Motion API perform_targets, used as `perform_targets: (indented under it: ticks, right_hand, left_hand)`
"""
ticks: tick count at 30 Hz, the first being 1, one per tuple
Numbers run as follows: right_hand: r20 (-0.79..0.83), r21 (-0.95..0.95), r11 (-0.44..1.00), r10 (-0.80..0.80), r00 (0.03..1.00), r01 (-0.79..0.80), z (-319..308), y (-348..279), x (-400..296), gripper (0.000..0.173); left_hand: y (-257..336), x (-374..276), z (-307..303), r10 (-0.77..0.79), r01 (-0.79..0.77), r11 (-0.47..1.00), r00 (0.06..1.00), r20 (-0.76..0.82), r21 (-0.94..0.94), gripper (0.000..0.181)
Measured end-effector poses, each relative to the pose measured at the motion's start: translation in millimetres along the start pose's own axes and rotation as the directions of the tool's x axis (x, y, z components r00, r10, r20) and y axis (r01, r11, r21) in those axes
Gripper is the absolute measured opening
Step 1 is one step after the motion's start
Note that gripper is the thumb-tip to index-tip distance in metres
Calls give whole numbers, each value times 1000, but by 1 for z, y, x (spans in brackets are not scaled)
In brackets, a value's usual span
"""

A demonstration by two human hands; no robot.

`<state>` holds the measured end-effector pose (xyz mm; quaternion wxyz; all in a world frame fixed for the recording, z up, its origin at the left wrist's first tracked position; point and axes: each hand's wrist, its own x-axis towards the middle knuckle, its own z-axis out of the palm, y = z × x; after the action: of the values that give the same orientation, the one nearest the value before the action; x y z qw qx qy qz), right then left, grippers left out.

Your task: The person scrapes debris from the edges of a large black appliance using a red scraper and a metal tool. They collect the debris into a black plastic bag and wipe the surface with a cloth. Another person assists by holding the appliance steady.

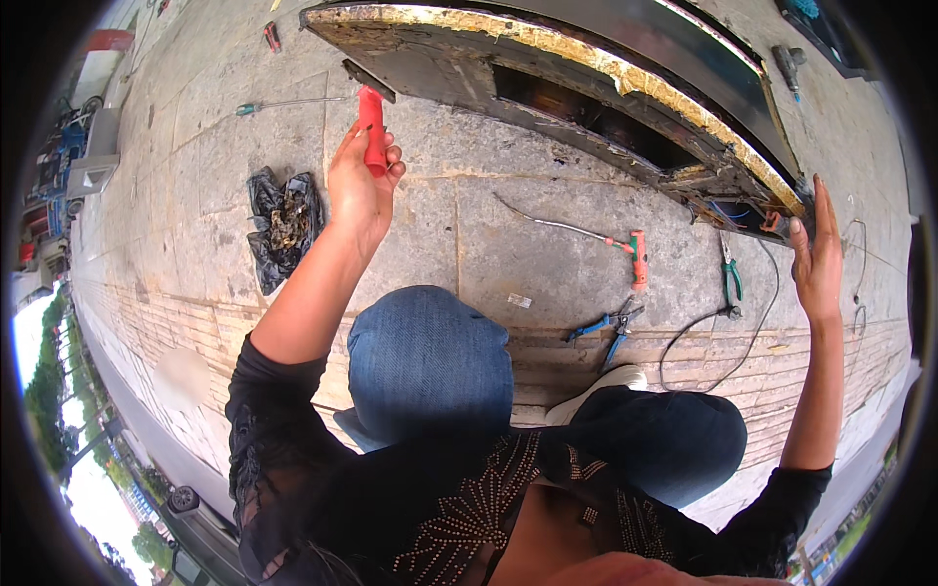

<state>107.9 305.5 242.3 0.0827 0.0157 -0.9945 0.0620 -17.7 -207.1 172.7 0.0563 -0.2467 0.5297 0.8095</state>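
Note:
My left hand (pixel 363 172) grips the red handle of a scraper (pixel 371 128). Its wide, dark blade lies at the left lower edge of a large, grimy metal appliance casing (pixel 440 66); whether it touches the metal I cannot tell. A ragged yellow strip, like foam insulation (pixel 542 44), runs along the casing's near edge, and a dark opening (pixel 593 117) shows in its side. My right hand (pixel 817 264) is against the casing's right corner with fingers extended, palm partly hidden. Near my left forearm lies a black plastic bag (pixel 286 227) with brown scrapings on it.
On the pavement lie a screwdriver (pixel 249 108), a red-and-black hand tool (pixel 272 36), a T-handled tool (pixel 638 260), green-handled pliers (pixel 733 282) and blue-handled pliers (pixel 615 329). A black power cord (pixel 663 359) curls before my right knee. A drill-like tool (pixel 788 69) lies beyond the casing.

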Motion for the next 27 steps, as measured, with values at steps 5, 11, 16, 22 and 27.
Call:
perform_targets:
  ticks: [5, 11, 16, 22, 27]
  right_hand:
    - [155, 136, 991, -7, 988, -14, 13, 11, 18, 57]
    - [139, 152, 981, -139, 981, 117, 10, 16, 17, 58]
    - [29, 138, 970, -204, 979, 198, 22, 22, 16, 58]
    - [-24, 151, 959, -240, 971, 241, 24, 24, 17, 58]
    - [-25, 175, 959, -221, 975, 222, 21, 20, 17, 57]
  left_hand:
    - [27, -29, 58, -151, 143, 984, 987, -63, -107, 27]
    - [25, -61, 124, -155, 143, 978, 986, -68, -151, 22]
    - [22, -63, 167, -46, 33, 995, 989, -143, -94, 11]
    - [35, -45, 168, -130, 79, 959, 976, -175, -272, 6]
    - [42, -34, 171, -118, 58, 961, 970, -213, -269, 8]
